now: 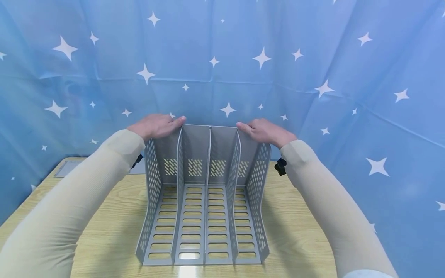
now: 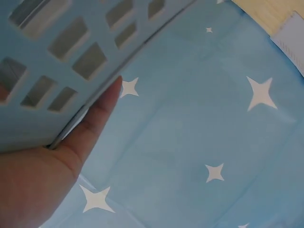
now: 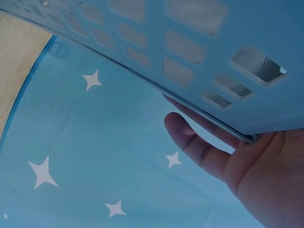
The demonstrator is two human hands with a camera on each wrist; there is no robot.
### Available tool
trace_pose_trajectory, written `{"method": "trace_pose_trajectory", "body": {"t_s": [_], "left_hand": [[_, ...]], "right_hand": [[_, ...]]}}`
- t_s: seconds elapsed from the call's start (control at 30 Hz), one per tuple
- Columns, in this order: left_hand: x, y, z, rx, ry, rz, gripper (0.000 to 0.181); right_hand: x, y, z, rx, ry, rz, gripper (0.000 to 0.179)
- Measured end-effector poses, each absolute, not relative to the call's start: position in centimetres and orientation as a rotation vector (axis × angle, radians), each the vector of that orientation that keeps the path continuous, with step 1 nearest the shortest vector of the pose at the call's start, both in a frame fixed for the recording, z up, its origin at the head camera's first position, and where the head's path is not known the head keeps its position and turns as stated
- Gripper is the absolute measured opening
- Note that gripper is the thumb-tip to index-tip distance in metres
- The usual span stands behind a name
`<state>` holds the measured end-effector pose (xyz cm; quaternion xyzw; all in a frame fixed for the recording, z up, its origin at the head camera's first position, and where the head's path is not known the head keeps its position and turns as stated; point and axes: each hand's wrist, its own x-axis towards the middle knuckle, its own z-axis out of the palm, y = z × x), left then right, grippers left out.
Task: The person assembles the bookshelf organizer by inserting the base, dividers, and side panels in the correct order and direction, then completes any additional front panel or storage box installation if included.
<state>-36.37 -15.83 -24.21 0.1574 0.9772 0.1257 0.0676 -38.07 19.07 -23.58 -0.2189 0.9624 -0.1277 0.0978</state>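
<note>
A grey plastic file rack [image 1: 195, 144] stands upright in the middle of the head view, its upright dividers making several slots, with slotted base and perforated sides. At the rack's top left back corner, my left hand [image 1: 158, 125] holds the upper edge, thumb pointing inward. The right hand [image 1: 265, 131] grips the opposite top corner in mirror fashion. Close up in the left wrist view, a perforated panel [image 2: 28, 126] runs past a straight finger. From the right wrist, fingers [image 3: 194, 145] show beyond the panel's edge. The rack's back panel hides most fingers in the head view.
Beneath the rack is a light wood-grain table [image 1: 111, 216]. A flat pale sheet-like item [image 1: 66, 168] lies at its back left. Behind hangs a blue curtain [image 1: 194, 46] with white stars. A small dark device [image 1: 280, 166] sits at the right wrist.
</note>
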Motion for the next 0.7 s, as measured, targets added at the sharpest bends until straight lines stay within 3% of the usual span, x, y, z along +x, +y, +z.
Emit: {"method": "trace_pose_trajectory", "body": {"t_s": [0.7], "left_hand": [[-36.09, -16.39, -23.93, 0.454, 2.903, 0.394, 0.077]], "right_hand": [[-37.68, 18.07, -23.0, -0.713, 2.887, -0.349, 0.065]]}}
